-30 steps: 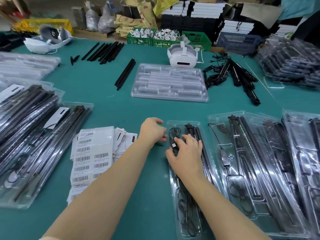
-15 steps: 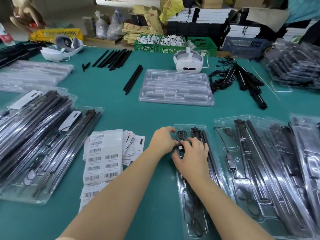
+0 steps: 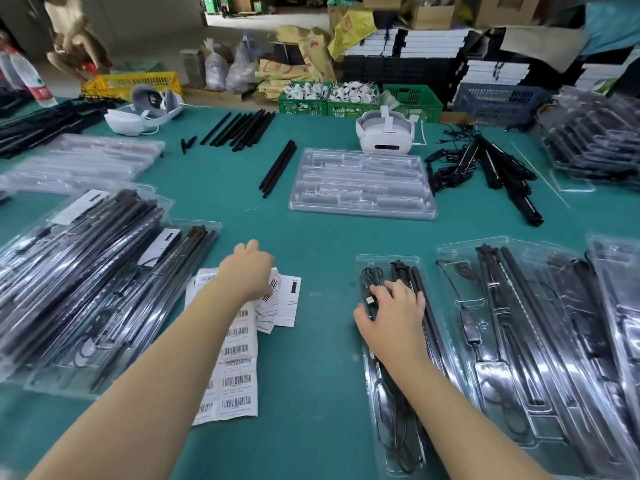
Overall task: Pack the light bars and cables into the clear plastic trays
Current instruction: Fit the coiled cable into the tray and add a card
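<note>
The left hand has left the tray for the barcode labels, fingers apparently closing on one, while the right hand presses the cable flat, suggesting labelling comes next.

Table teal-green. Light bars matte blk. Trays clear, glossy. Barcode labels wht w/ blk stripes. Headsets wht/grey. Crates: yellow, green, blue-grey. Cable blk.
</note>
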Demonstrator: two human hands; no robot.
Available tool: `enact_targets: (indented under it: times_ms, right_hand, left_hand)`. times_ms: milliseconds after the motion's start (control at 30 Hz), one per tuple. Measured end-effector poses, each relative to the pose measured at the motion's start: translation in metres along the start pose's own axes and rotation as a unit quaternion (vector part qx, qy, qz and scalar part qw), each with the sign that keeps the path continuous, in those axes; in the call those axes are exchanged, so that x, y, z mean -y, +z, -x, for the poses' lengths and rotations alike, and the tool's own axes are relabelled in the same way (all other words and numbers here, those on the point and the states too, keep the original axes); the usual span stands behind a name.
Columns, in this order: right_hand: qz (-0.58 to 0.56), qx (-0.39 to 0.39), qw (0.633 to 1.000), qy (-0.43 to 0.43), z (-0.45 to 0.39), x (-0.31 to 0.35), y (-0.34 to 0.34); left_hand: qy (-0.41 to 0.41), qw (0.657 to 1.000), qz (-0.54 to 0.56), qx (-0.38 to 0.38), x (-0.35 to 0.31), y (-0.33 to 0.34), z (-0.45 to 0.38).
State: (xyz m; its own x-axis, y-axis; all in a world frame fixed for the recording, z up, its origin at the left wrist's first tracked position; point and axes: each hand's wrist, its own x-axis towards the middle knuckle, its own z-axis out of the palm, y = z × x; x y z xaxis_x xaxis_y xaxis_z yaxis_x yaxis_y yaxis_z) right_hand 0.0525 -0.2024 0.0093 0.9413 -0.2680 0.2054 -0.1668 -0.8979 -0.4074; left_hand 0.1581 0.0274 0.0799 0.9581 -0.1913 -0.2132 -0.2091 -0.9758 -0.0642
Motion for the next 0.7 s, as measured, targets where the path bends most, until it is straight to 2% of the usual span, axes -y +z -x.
enact_targets:
  times_ms: [233, 400, 533, 633, 700]
  right_hand:
    - [-0.003, 0.0, 1.0, 0.004, 0.0, 0.001, 0.0]
    - [-0.001, -0.002, 1.0, 0.003, -0.001, 0.0, 0.001]
    - [-0.009, -0.008, 1.0, 0.004, 0.0, 0.0, 0.002]
    - [-0.014, -0.001, 1.0, 0.005, 0.0, -0.001, 0.002]
    - [-0.021, 0.005, 1.0, 0.006, 0.0, -0.001, 0.001]
  left_hand:
    - [0.065, 0.997, -0.041, -0.005, -0.01, 0.0, -0.006]
    - [0.065, 0.993, -0.094, 0.021, -0.024, 0.008, -0.01]
    - [0.069, 0.994, -0.087, -0.016, -0.025, 0.009, -0.015]
    - [0.085, 0.995, -0.038, -0.045, -0.028, 0.008, -0.018]
    - [0.1, 0.991, 0.076, -0.053, -0.031, 0.007, -0.019]
